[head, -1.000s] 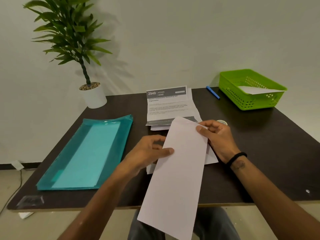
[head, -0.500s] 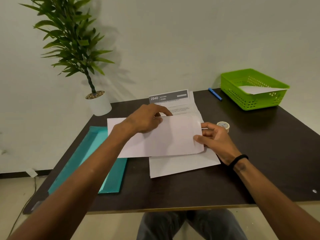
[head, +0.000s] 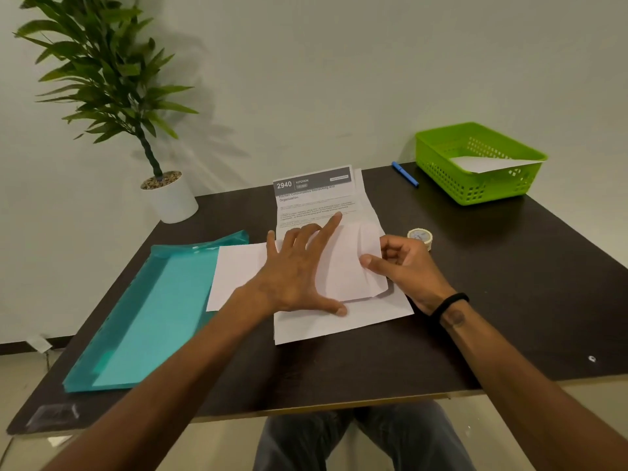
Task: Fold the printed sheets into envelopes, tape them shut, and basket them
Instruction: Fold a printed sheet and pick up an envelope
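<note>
On the dark rectangular table (head: pixel 509 300), the white paper envelope (head: pixel 238 273) lies at centre over printed sheets (head: pixel 316 202). The left hand (head: pixel 295 277) presses it flat, fingers spread; the right hand (head: pixel 404 266) pinches its flap. The green plastic basket (head: pixel 441 154) sits at 2 o'clock.

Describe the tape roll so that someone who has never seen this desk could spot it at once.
Start at the green basket on the far right of the dark table, then come toward the person. The tape roll lies flat just beyond the right hand. It is the only small round pale thing; its neighbours are flat sheets.
</note>
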Available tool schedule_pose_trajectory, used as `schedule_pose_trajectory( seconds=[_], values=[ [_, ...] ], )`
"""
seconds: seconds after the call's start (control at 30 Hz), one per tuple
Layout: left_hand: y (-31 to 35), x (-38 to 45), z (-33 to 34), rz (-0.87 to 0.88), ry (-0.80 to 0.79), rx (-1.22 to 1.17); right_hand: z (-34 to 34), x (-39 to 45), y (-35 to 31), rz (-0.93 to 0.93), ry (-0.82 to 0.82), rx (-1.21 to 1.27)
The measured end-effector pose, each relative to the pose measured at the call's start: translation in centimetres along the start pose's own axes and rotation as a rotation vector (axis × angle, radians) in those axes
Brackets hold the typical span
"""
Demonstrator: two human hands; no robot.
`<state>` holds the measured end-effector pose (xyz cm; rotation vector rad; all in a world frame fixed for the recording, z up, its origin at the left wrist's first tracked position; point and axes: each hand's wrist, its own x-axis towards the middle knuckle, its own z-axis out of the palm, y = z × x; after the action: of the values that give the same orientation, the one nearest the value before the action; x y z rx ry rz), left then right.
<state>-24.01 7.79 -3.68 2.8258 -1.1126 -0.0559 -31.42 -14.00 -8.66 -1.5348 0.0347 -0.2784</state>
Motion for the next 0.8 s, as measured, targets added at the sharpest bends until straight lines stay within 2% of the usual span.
schedule_pose_trajectory(
  seconds=[0.17,0.37,0.53,0.6,0.8],
  values=[
    [0.0,0.0,-0.3,0.091,0.114,0.117,0.0,0.0,0.0,-0.002,0.036,0.02],
    [0.7,-0.4,-1.5,0.21,0.151,0.256,0.1,-0.3,-0.3,-0.039,-0.001,-0.004],
    [1.5,-0.7,-1.2,0.293,0.206,0.309,0.3,-0.2,0.2,-0.04,0.051,-0.14],
    [1.7,-0.6,-1.0,0.285,0.226,0.295,0.2,0.0,0.5,-0.041,0.074,-0.158],
    [0.6,0.4,-0.6,0.14,0.132,0.204,-0.3,0.3,0.7,-0.038,0.079,-0.058]
  ],
)
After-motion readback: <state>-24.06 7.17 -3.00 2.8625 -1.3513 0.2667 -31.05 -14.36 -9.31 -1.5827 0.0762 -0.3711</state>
